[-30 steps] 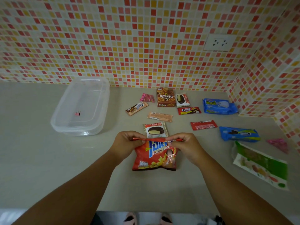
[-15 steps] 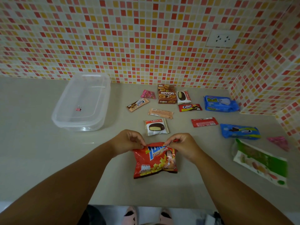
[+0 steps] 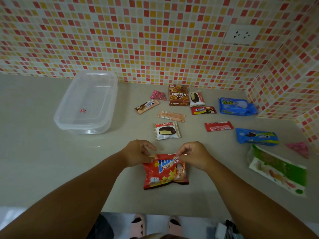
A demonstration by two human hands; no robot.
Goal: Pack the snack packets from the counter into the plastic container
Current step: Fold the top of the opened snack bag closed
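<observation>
Red and yellow potato snack bag (image 3: 165, 171) between the hands, clear container (image 3: 69, 118) far left of them, blue packets (image 3: 237, 106) to their right, orange-red-cream mosaic wall (image 3: 138, 40) beyond.

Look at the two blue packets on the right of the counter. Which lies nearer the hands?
The lower blue packet, just above the green-and-white bag. The other blue packet lies farther back, near the tiled corner.
</observation>
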